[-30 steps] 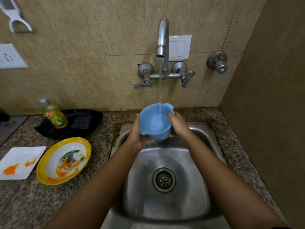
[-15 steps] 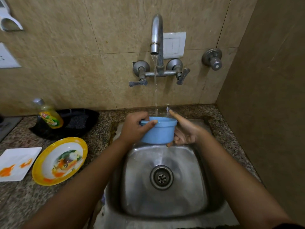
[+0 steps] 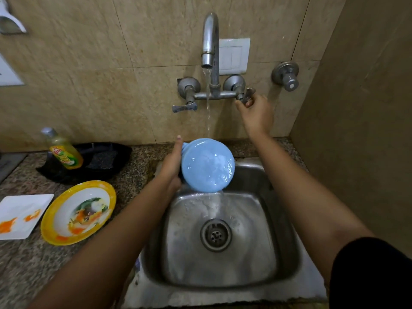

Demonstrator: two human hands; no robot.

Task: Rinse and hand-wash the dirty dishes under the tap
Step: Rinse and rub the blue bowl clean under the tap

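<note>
My left hand (image 3: 171, 166) grips a light blue bowl (image 3: 207, 166) by its rim, tipped over above the steel sink (image 3: 278, 253) so its underside faces me. Water pours from the bowl's lower edge toward the drain (image 3: 215, 234). A stream still runs from the tap (image 3: 209, 41) and falls just behind the bowl. My right hand (image 3: 256, 112) is raised to the wall and holds the right tap handle (image 3: 247, 95) between its fingers. On the counter to the left lie a dirty yellow-rimmed plate (image 3: 78, 211) and a white square plate (image 3: 20, 216) smeared with orange.
A dish soap bottle (image 3: 63, 151) stands against a black tray (image 3: 98, 161) at the back left of the granite counter (image 3: 33, 264). The left tap handle (image 3: 185, 107) and a separate valve (image 3: 286, 76) stick out from the tiled wall. A side wall closes in on the right.
My right hand left the bowl and rose to the right tap handle. My left hand tipped the bowl over, and its water now spills into the sink.
</note>
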